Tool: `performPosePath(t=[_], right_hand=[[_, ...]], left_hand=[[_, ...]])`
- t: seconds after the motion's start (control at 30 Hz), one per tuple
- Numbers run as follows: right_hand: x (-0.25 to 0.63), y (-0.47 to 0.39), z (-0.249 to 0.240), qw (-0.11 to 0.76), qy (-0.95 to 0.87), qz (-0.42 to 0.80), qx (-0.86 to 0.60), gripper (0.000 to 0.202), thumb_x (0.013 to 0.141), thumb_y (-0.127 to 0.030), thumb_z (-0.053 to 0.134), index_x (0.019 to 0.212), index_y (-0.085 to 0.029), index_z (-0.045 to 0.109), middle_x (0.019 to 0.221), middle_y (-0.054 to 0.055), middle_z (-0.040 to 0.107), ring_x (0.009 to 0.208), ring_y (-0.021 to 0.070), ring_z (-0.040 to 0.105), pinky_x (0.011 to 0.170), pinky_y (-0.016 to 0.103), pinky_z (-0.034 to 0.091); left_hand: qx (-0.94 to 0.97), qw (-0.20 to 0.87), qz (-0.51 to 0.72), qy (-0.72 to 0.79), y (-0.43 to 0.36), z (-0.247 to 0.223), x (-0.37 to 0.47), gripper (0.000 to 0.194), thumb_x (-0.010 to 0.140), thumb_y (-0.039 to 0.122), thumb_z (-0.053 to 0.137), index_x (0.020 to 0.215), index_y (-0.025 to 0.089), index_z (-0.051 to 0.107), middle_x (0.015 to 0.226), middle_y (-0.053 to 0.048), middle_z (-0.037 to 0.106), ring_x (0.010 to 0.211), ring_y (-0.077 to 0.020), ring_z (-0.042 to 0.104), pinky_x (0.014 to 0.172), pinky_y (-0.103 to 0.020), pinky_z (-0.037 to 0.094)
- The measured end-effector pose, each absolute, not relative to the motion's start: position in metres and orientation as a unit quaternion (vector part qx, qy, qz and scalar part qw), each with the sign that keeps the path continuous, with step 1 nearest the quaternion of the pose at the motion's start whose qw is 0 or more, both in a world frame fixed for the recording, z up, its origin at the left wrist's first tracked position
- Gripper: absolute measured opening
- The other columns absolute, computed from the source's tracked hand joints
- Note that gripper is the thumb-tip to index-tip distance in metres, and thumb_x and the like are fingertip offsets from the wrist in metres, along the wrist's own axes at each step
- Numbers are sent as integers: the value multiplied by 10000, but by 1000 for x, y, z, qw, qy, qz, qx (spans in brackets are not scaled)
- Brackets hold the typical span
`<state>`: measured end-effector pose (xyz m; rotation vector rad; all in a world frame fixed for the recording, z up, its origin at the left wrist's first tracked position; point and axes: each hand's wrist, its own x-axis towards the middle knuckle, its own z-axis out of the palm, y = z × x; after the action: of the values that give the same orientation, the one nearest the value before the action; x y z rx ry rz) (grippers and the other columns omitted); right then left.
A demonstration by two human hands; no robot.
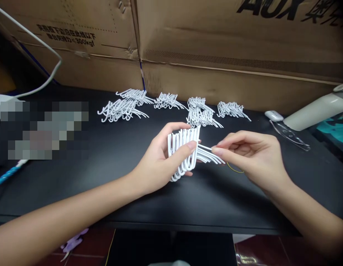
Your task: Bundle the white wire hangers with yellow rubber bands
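Note:
A bundle of white bent hooks [182,147] is gripped in my left hand [166,155], its thumb across the front and fingers behind. The hooks' thin ends fan out to the right. At those ends, my right hand [251,151] pinches one or more tips between thumb and forefinger; how many is unclear. Behind my hands on the black table [105,192] lie several piles of similar white hooks: a double pile [121,107] at the left, a small one [168,100], another double one [200,111] and one [232,109] at the right.
Cardboard boxes [216,44] stand along the back edge. At the right lie a pale bottle [315,111], a small white object [274,116] and a clear pouch [290,136]. A white cable [56,66] and a blurred item [46,129] are at the left.

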<state>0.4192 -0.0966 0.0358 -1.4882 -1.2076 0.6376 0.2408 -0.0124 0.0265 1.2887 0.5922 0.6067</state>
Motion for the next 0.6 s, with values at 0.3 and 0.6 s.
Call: performPosePath(t=[0.3, 0.6], right_hand=[[436, -93, 38, 525, -515, 285, -615, 209, 583, -349, 843, 704, -229, 722, 544, -2, 660, 421, 140, 595, 403, 263, 521], [432, -97, 42, 506, -518, 285, -628, 217, 577, -356, 843, 700, -224, 722, 501, -14, 638, 396, 128, 583, 372, 243, 490]], left_hand=[[614, 691, 286, 252, -15, 26, 240, 381, 820, 348, 612, 1154, 240, 465, 851, -23, 653, 681, -186, 676, 509, -252, 565], [647, 656, 307, 239, -17, 25, 238, 363, 827, 317, 618, 1151, 248, 471, 927, -28, 651, 753, -181, 675, 596, -253, 553]])
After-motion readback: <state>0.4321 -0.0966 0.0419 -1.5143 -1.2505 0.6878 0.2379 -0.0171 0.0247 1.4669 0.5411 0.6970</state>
